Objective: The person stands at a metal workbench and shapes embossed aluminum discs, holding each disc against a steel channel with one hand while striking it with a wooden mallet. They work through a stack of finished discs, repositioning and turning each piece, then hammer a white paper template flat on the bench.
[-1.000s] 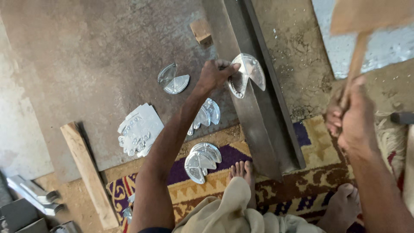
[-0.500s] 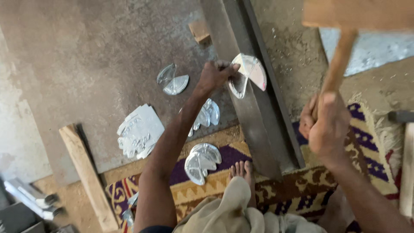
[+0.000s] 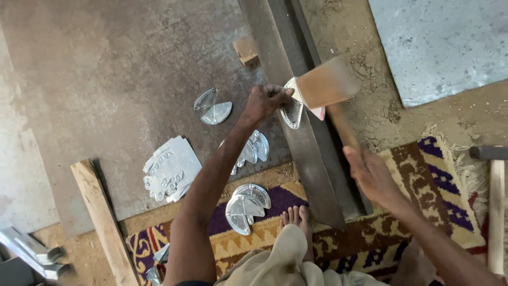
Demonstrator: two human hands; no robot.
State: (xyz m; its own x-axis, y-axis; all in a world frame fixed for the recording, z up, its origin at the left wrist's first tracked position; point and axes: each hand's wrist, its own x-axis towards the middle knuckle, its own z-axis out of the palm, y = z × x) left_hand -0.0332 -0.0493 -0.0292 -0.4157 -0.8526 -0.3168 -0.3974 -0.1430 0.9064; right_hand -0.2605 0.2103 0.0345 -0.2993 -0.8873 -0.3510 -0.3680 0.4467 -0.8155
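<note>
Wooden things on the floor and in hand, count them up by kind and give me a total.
Mallet: 1, in the right hand, head blurred over the metal bar
Small block: 1
Long plank: 1
Pale handle at the right edge: 1
Total: 4
The left hand holds an embossed metal piece on the bar, not wood.

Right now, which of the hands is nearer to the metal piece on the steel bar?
Left. The left hand grips the metal piece on the steel bar. The right hand is lower, holding the mallet handle.
</note>
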